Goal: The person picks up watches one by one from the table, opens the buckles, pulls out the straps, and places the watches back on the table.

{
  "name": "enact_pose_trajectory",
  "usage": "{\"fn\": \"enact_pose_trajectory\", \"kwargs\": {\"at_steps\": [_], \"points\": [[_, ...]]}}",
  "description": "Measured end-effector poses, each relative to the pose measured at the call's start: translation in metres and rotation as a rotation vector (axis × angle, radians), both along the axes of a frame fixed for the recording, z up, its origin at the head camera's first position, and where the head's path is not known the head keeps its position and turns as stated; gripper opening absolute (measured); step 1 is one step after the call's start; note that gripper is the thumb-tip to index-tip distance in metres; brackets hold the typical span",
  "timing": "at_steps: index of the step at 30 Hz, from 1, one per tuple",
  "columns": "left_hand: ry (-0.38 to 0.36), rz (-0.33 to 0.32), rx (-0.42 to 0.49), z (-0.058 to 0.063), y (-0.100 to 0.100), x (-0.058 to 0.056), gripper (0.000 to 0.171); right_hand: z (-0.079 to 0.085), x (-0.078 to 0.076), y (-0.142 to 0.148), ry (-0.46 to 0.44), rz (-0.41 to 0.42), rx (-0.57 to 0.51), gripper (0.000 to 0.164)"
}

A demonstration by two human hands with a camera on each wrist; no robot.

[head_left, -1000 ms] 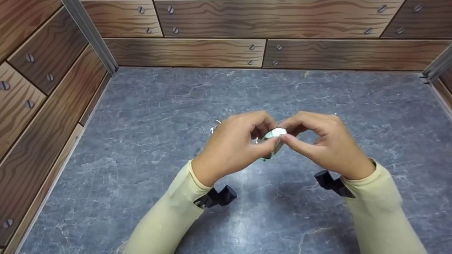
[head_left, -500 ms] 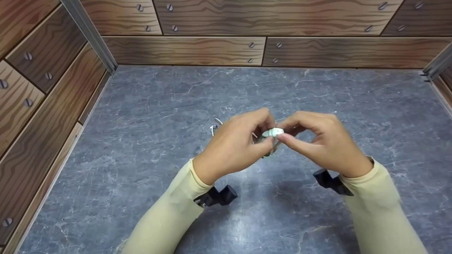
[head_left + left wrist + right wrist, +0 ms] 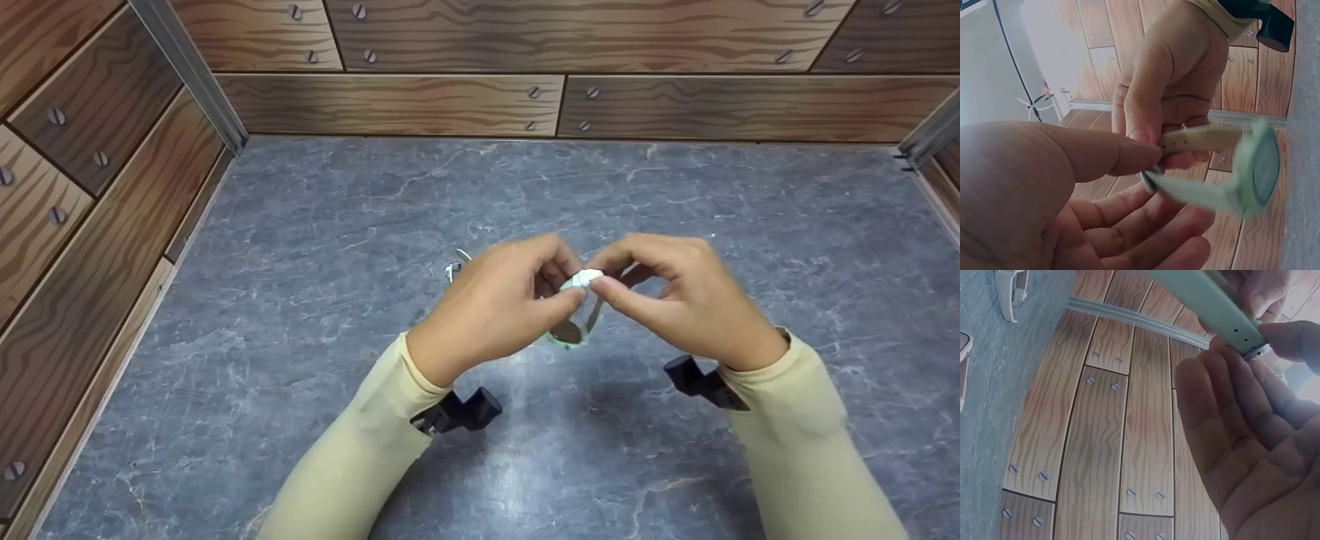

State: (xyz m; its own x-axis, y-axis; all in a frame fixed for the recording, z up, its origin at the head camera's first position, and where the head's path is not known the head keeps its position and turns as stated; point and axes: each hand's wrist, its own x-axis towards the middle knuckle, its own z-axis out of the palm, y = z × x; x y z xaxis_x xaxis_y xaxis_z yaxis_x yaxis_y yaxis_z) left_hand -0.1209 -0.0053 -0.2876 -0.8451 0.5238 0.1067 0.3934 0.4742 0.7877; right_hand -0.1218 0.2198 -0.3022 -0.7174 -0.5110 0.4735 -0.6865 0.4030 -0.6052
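Note:
A mint-green wristwatch [image 3: 568,334] hangs by its strap between my hands, its round case below the fingers in the head view. My left hand [image 3: 495,311] pinches the buckle end of the strap between thumb and fingers. From the other side, my right hand [image 3: 679,289] pinches the strap end with the holes. Both ends meet at the fingertips, so the band forms a loop. In the left wrist view the watch case [image 3: 1258,169] swings toward the table side, slightly blurred. Small holes show along the strap [image 3: 1210,312] in the right wrist view; fingers partly cover the buckle.
A white strap-like item with a metal part [image 3: 452,271] lies on the table just behind my left hand, mostly hidden by it. The right wrist view shows a white buckle [image 3: 1012,295] on the grey marbled table [image 3: 360,210]. Wood-patterned walls [image 3: 450,37] enclose the back and sides.
The watch case now hangs lower and shows more clearly beneath my fingers. Both hands stay nearly in place, with small shifts of the fingertips at the strap ends.

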Motion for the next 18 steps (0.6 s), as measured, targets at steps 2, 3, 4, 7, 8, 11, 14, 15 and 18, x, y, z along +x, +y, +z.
{"fn": "enact_pose_trajectory", "kwargs": {"at_steps": [2,3,4,7,8,11,14,15,18], "points": [[-0.001,0.009,-0.023,0.0003,-0.0001,-0.0012,0.007,0.0002,0.0,0.0003,-0.021,-0.005,-0.004,0.013],[0.013,0.016,-0.039,0.0003,-0.0001,-0.0018,0.008,0.0002,0.0003,0.0005,-0.032,-0.006,-0.007,0.014],[0.015,0.015,-0.04,0.0002,0.0,-0.0021,0.009,0.0003,0.0005,0.0007,-0.045,-0.006,-0.011,0.014],[0.014,-0.003,-0.008,-0.0006,0.0005,-0.0026,0.008,0.0004,0.0011,0.0012,-0.079,-0.009,-0.027,0.015],[0.008,-0.013,0.013,-0.0011,0.0008,-0.0025,0.008,0.0004,0.0012,0.0012,-0.09,-0.009,-0.035,0.015],[-0.013,-0.036,0.059,-0.0017,0.001,-0.002,0.007,0.0005,0.0014,0.0008,-0.114,-0.012,-0.05,0.014],[-0.014,-0.04,0.059,-0.0021,0.0009,-0.0021,0.008,0.0006,0.0017,0.0004,-0.117,-0.012,-0.052,0.016],[0.0,-0.036,0.045,-0.002,0.0007,-0.0023,0.008,0.0007,0.0018,0.0002,-0.113,-0.011,-0.049,0.016],[0.041,-0.026,0.007,-0.0022,-0.0004,-0.0033,0.01,0.0011,0.002,0.0,-0.095,-0.007,-0.033,0.018]]}}
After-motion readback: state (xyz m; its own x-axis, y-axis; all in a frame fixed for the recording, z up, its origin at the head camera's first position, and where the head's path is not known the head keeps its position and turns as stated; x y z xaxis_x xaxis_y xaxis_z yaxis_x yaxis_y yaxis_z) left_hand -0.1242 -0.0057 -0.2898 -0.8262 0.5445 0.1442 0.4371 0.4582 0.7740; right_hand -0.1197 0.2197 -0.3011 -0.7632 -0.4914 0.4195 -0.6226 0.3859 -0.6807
